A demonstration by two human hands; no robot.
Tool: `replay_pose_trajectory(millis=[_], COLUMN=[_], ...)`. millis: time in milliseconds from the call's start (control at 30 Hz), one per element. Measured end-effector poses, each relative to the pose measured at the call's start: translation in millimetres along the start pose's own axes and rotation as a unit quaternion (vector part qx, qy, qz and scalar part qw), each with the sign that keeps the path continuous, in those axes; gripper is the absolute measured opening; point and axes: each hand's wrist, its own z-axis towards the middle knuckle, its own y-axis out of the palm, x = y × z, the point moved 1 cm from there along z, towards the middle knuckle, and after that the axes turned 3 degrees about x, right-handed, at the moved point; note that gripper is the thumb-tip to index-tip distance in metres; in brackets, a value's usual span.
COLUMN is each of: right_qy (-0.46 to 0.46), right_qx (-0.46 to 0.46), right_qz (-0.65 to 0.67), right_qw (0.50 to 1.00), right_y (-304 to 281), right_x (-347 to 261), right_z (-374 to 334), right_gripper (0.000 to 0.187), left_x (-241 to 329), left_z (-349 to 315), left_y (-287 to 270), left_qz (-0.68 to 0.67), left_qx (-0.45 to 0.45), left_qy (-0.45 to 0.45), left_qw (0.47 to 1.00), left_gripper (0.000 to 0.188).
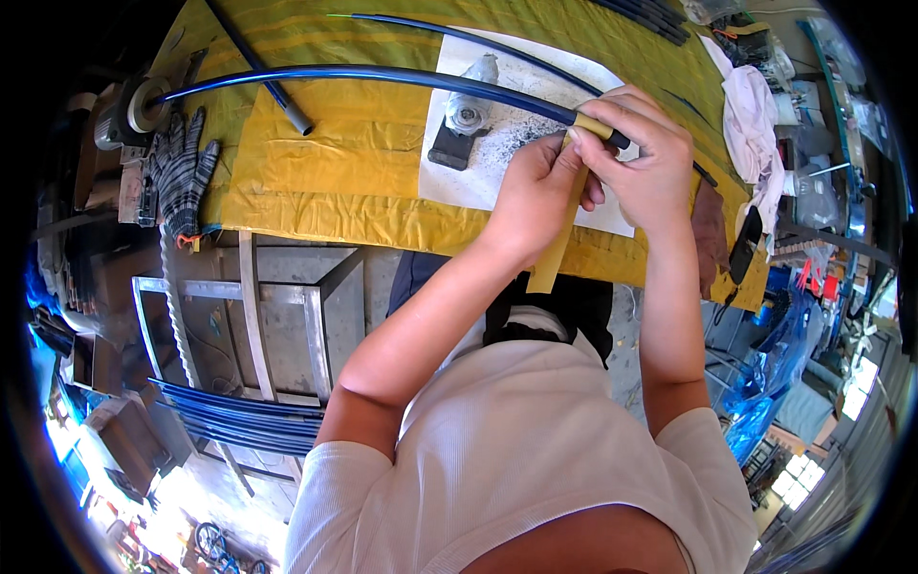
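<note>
A long dark-blue tapered rod (382, 74) runs from the far left toward the right, its black end beside my fingers. A flat yellow-tan strip (552, 258) lies around the rod near that end and hangs down past the table edge; whether it is tape or abrasive paper I cannot tell. My right hand (650, 153) is closed on the rod's end at the wrapped part, thumb and fingers pinching it. Below the rod, my left hand (535, 187) grips the strip between thumb and fingers.
A white sheet (435, 172) with dark specks lies on the yellow-covered table (306, 163), under a clear-wrapped roll (469, 110). A round holder (143, 105) meets the rod's left end. Another rod (277, 91), a striped glove (180, 167) and a pale cloth (751, 120) lie around.
</note>
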Motion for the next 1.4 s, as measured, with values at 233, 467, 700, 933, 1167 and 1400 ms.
replay_pose_trajectory(millis=[233,467,700,933,1167,1400], right_qy=[-0.015,-0.019,-0.001,-0.003,-0.013,-0.028], right_qx=[0.007,0.007,0.012,0.008,0.007,0.015], right_qz=[0.001,0.008,0.013,0.004,0.003,0.021], right_qw=[1.000,1.000,1.000,1.000,1.000,0.999], right_y=[-2.8,-11.9,-27.7,-29.0,-11.6,-0.9], right_x=[1.1,5.8,7.4,7.5,1.8,3.6], right_z=[-2.0,-8.0,-16.3,-16.4,-6.8,-3.0], right_gripper=[0.023,0.022,0.020,0.020,0.021,0.021], left_x=[0.8,-3.3,-7.5,-8.1,-2.7,2.8], left_z=[-1.7,-3.0,-3.9,-3.7,-3.0,-3.0], left_y=[3.0,11.2,25.6,25.6,10.3,3.7], left_qz=[0.005,0.012,0.017,0.024,0.014,0.013], left_qx=[-0.004,-0.010,-0.029,-0.025,-0.005,0.001], left_qy=[0.010,-0.006,-0.012,-0.013,-0.005,0.003], left_qw=[1.000,1.000,0.999,0.999,1.000,1.000], left_gripper=[0.031,0.030,0.029,0.030,0.030,0.033])
